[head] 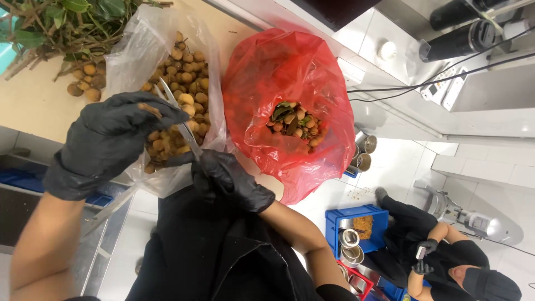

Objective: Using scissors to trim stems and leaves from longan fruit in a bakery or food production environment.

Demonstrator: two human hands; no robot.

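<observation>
Scissors (181, 120) over clear bag of brown fruit (184, 72) on surface (33, 106). My right hand (225, 178), grip closed round scissors' handle. My left hand (111, 139), grip pinching small fruit stem above bag. Red bag (290, 83) with fruit and leaves just beside. Leafy branches (61, 25) farther left. Seated co-worker (446, 262) on floor by blue crate (356, 223).

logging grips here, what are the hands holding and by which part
The right hand in a black glove grips the metal scissors by the handle end. The left hand pinches a small brown round fruit at its fingertips, over the clear plastic bag.
</observation>
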